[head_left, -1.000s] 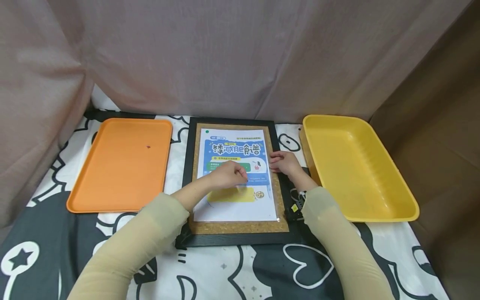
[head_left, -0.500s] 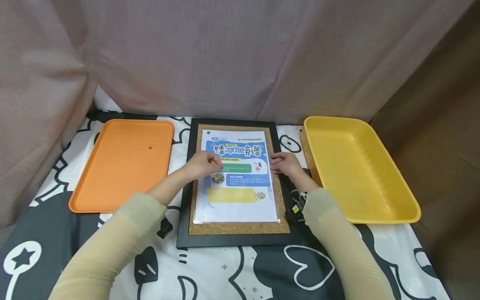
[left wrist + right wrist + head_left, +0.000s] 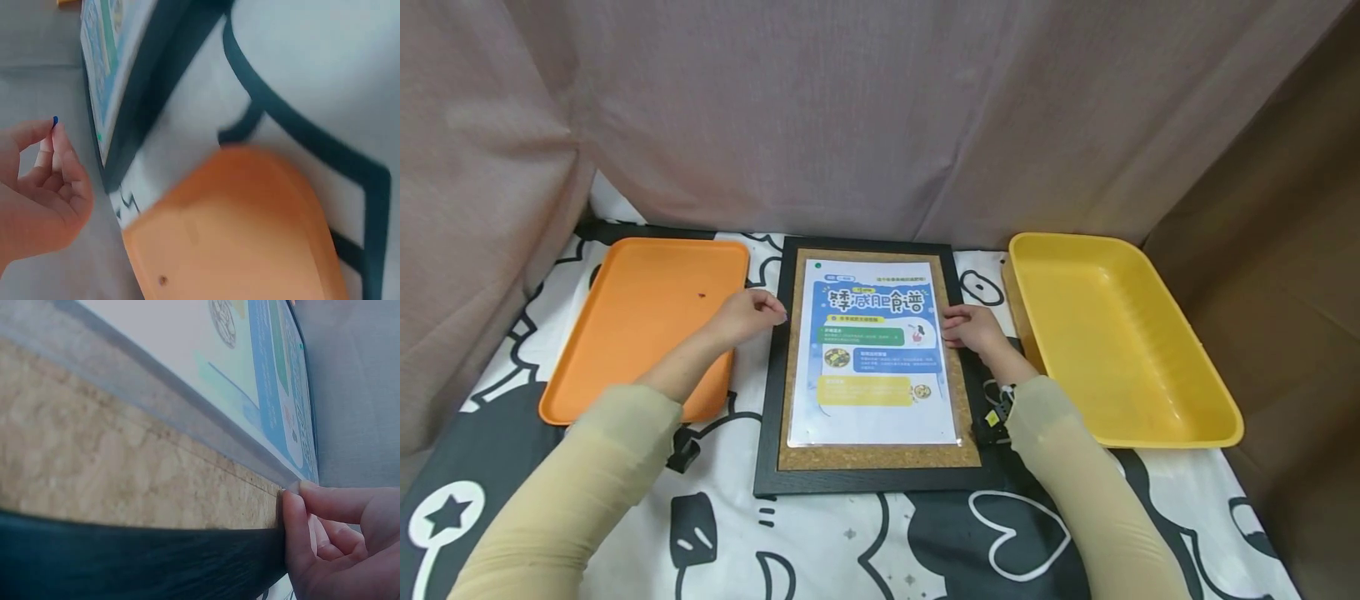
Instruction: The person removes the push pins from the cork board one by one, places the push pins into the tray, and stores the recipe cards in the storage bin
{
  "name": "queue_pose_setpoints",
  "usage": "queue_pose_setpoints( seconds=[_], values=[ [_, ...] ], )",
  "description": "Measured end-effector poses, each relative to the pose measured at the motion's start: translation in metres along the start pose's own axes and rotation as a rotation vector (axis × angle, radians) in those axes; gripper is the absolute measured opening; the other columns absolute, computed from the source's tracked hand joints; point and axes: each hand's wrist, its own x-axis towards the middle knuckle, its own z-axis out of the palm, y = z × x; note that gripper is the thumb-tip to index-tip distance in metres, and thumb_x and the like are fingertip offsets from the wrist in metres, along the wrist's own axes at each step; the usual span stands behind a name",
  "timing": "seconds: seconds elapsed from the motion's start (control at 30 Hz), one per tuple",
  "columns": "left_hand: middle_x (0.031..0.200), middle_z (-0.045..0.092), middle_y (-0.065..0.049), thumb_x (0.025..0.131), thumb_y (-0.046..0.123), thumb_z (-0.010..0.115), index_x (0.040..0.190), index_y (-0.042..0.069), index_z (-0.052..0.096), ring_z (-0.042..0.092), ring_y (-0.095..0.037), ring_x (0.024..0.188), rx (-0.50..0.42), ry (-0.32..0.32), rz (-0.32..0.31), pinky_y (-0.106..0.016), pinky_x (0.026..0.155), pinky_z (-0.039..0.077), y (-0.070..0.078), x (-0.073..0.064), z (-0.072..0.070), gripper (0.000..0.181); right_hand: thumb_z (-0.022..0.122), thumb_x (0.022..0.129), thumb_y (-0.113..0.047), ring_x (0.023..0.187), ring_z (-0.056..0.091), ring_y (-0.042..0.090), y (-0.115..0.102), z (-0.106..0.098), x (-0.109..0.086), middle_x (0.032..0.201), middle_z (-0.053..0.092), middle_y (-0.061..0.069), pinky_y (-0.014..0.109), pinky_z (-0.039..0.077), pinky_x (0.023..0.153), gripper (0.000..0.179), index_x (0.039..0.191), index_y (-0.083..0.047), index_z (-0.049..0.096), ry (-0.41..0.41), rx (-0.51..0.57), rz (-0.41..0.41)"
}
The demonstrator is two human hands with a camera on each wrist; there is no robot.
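My left hand hovers between the orange tray and the framed cork board. In the left wrist view, its thumb and index finger pinch a tiny blue pushpin, mostly hidden by the fingertips. A printed poster in a clear cover lies on the board, with a green pin at its upper left corner. My right hand is at the poster's right edge. In the right wrist view, thumb and index finger pinch the edge of the clear cover.
A deep yellow tray stands to the right of the board. One small dark red thing lies on the orange tray. A patterned cloth covers the table, and a curtain hangs behind.
My left hand has moved left, from above the poster to beyond the board's left frame, near the orange tray. The right hand stays at the poster's right edge.
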Motion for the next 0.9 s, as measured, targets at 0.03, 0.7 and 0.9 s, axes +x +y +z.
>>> queue_pose_setpoints(
  seconds=[0.03, 0.7, 0.9],
  values=[
    [0.098, 0.057, -0.013, 0.093, 0.020, 0.053, 0.103, 0.001, 0.059, 0.050, -0.023, 0.087, -0.001, 0.008, -0.009, -0.028, 0.071, 0.039, -0.002, -0.001, -0.003, 0.022, 0.056, 0.090, -0.001, 0.085, 0.060, 0.013, 0.000, 0.000, 0.000, 0.117, 0.059, 0.016, 0.019, 0.053, 0.073, 0.044, 0.133, -0.004, 0.048, 0.001, 0.002, 0.001],
    [0.101, 0.056, -0.016, 0.094, 0.019, 0.050, 0.105, -0.004, 0.056, 0.053, -0.024, 0.086, -0.029, 0.160, -0.127, -0.027, 0.072, 0.042, -0.059, -0.005, -0.045, 0.026, 0.057, 0.090, -0.001, 0.083, 0.060, 0.012, 0.003, 0.001, 0.002, 0.116, 0.060, 0.016, 0.020, 0.053, 0.073, 0.043, 0.133, -0.004, 0.049, 0.003, 0.001, -0.007],
    [0.112, 0.052, -0.019, 0.097, 0.020, 0.047, 0.115, -0.004, 0.051, 0.049, -0.027, 0.095, -0.049, 0.146, -0.197, -0.029, 0.081, 0.041, -0.070, -0.002, -0.051, 0.031, 0.055, 0.092, -0.003, 0.082, 0.060, 0.013, 0.002, 0.000, 0.002, 0.114, 0.059, 0.016, 0.021, 0.054, 0.074, 0.042, 0.133, -0.004, 0.048, 0.007, -0.010, -0.011]
  ],
)
